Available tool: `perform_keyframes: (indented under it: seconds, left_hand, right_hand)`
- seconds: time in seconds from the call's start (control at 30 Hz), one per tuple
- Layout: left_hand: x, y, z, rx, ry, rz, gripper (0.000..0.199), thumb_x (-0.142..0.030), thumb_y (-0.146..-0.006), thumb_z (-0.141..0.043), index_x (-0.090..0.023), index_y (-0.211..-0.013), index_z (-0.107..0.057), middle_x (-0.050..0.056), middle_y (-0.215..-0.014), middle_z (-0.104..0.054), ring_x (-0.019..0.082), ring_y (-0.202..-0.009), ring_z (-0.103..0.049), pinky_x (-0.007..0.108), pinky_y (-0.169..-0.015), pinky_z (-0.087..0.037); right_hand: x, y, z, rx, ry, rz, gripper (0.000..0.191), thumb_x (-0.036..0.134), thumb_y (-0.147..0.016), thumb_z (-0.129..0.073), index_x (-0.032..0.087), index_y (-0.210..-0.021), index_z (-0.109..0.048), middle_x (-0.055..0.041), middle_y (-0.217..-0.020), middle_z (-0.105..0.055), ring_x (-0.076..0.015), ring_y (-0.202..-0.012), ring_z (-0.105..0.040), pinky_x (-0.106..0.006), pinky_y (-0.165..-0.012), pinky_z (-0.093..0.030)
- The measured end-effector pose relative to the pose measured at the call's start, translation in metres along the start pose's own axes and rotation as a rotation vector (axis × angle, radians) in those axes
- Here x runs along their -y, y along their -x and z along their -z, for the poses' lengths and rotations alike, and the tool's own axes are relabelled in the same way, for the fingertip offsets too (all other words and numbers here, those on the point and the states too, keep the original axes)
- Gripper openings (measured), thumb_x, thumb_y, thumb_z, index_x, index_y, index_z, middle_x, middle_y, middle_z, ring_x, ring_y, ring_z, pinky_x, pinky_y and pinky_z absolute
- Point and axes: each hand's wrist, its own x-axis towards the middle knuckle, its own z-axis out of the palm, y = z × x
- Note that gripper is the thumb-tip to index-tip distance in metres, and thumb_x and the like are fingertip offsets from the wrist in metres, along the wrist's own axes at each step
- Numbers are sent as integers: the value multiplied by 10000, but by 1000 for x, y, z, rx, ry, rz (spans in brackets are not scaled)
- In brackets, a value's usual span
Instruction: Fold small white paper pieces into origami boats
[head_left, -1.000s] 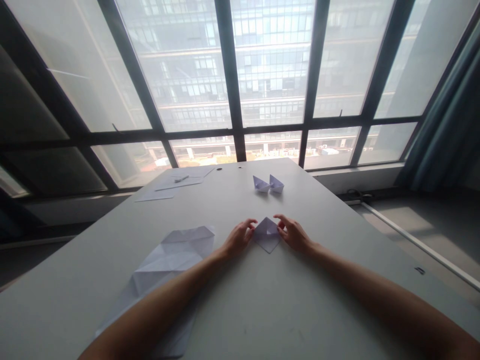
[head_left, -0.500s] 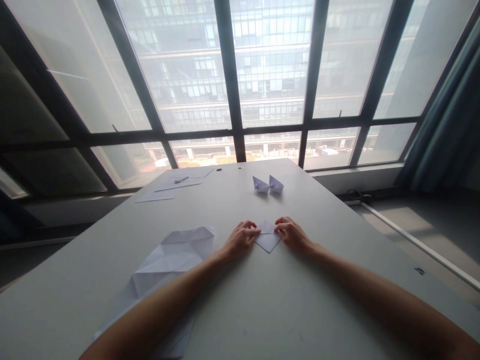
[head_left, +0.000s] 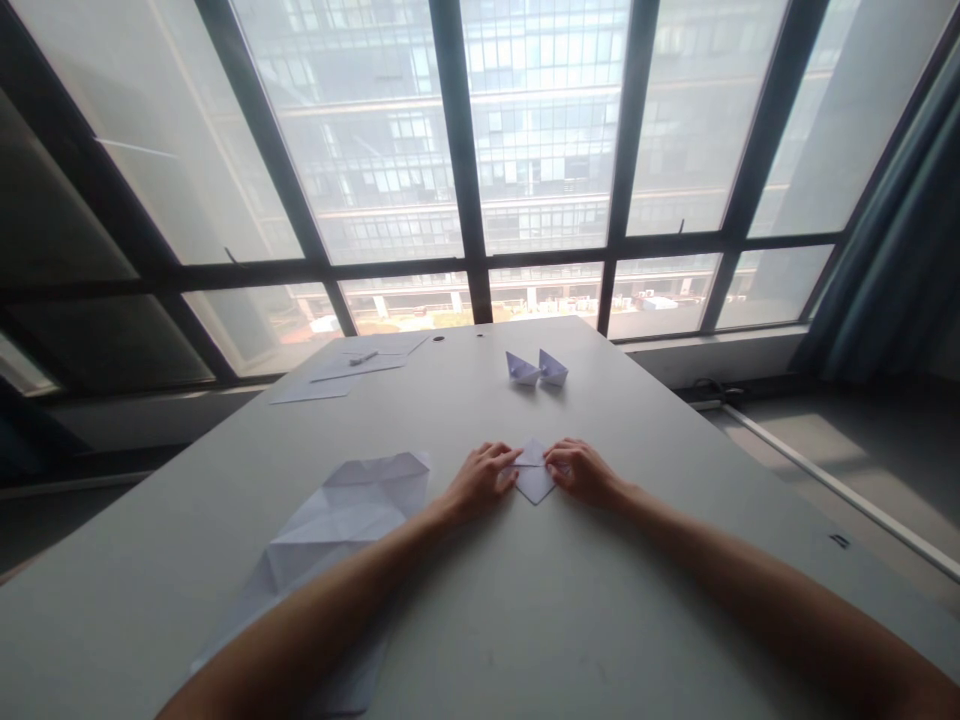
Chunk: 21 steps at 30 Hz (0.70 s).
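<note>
A small folded white paper (head_left: 535,484), diamond-shaped with a crease or flap edge across its middle, lies on the table between my hands. My left hand (head_left: 481,476) has its fingers closed on the paper's left corner. At the right corner, my right hand (head_left: 582,470) pinches the same paper, thumb and fingers together. Just beyond stand two folded paper boats (head_left: 553,369), side by side and almost touching. A large creased sheet of paper (head_left: 349,505) lies to the left, partly covered by my left forearm.
Flat white sheets (head_left: 311,388) lie at the table's far left, with a pen-like object (head_left: 364,358) on top. The white table (head_left: 675,620) reaches to tall windows (head_left: 544,130). A blue curtain (head_left: 892,220) hangs on the right.
My right hand has shifted slightly left along the paper's right edge, covering more of that corner. My left hand's fingers have moved a little on the left edge.
</note>
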Motion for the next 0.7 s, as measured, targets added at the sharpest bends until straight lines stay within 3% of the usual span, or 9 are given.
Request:
perform_keyframes:
  seconds: [0.2, 0.37, 0.5, 0.7]
  left_hand:
    - [-7, 2, 1, 23, -59, -49, 307, -412, -960, -520, -309, -1209, -665, 68, -1227, -638, 268, -1187, -536, 459, -1070, -366]
    - [-4, 2, 0, 94, -22, -44, 410, -408, -981, -486, -308, -1377, -524, 65, -1377, -563, 236, -1280, -502, 513, -1179, -197]
    - [-3, 3, 4, 148, 25, -102, 413, -427, -980, -487, -347, -1384, -524, 71, -1433, -507, 241, -1296, -502, 526, -1179, -198]
    - [-5, 3, 2, 186, 63, -98, 375, -404, -1007, -435, -348, -1362, -542, 47, -1488, -471, 256, -1424, -352, 540, -1178, -198]
  right_hand:
    - [4, 1, 4, 18, 32, 39, 216, 152, -844, -618, 214, -1026, -716, -71, -929, -695, -207, -904, -610, -337, -855, -484]
    - [5, 1, 5, -44, -87, 61, 229, 134, -888, -551, 210, -1041, -704, -57, -878, -695, -184, -826, -625, -317, -802, -501]
    - [0, 0, 2, -127, -130, 78, 318, 89, -884, -517, 210, -1130, -678, -89, -1042, -704, -207, -993, -635, -362, -895, -506]
    - [0, 2, -1, 20, -83, 123, 243, 150, -901, -560, 240, -1045, -734, -81, -1129, -717, -207, -1050, -652, -362, -934, -505]
